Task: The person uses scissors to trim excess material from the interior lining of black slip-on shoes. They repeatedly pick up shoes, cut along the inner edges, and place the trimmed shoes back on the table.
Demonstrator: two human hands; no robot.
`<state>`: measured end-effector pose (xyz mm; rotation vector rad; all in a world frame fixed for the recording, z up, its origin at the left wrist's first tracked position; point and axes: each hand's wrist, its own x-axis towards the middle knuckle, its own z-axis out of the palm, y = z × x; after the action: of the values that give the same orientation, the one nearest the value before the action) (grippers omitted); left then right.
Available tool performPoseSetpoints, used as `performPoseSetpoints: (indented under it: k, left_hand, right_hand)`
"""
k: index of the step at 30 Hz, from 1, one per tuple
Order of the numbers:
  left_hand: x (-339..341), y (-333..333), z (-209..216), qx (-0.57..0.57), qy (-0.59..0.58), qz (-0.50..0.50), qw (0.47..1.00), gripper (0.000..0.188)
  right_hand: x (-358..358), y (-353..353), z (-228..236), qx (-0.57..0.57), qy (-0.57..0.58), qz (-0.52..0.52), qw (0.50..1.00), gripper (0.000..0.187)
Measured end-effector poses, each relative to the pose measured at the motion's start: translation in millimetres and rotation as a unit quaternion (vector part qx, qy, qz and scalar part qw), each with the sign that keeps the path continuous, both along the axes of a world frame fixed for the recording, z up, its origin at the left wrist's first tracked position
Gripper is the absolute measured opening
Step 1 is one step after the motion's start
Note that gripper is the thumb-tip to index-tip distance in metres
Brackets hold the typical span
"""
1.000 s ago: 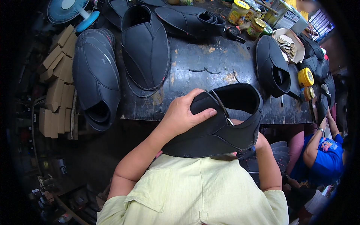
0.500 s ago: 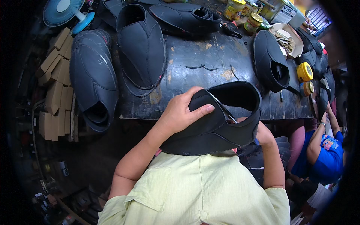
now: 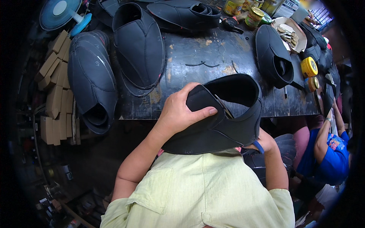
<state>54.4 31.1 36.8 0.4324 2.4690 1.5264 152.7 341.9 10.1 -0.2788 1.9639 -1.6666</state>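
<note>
A black shoe upper [image 3: 224, 121], folded open with a wide mouth, is held up just in front of my chest at the near edge of the dark worktable [image 3: 197, 60]. My left hand [image 3: 182, 110] grips its left side, thumb pressed across the black material. My right hand [image 3: 266, 142] is mostly hidden beneath the upper's lower right edge and supports it there; a small blue object shows at its fingers.
Stacks of black uppers lie at the table's left [image 3: 93, 79], centre [image 3: 140, 45], back [image 3: 186, 15] and right [image 3: 273, 57]. Jars [image 3: 253, 17], yellow tape rolls [image 3: 308, 66] and a tray of pieces [image 3: 289, 32] sit back right. Cardboard boxes [image 3: 53, 95] stand left; another person in blue [image 3: 327, 152] sits right.
The upper stays in both hands and has shifted only slightly; my left thumb now lies flatter across it. The camera has tilted a little.
</note>
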Motion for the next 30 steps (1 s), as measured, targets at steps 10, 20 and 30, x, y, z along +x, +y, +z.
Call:
performPoseSetpoints:
  k: [10,20,30]
  left_hand:
    - [2.9,-1.9,-1.0,0.007,0.015,0.004,1.000,0.063]
    - [0.3,-3.3,-6.7,0.056,0.029,-0.001,0.998,0.049]
    - [1.8,1.7,-4.1,0.023,0.019,-0.025,0.999,0.046]
  right_hand:
    - [-15.0,-5.4,14.8,-0.008,-0.018,-0.028,0.999,0.042]
    - [-6.2,1.0,-1.4,-0.053,-0.114,-0.052,0.991,0.060]
    - [-19.1,-3.8,-14.0,-0.009,-0.073,-0.036,0.997,0.058]
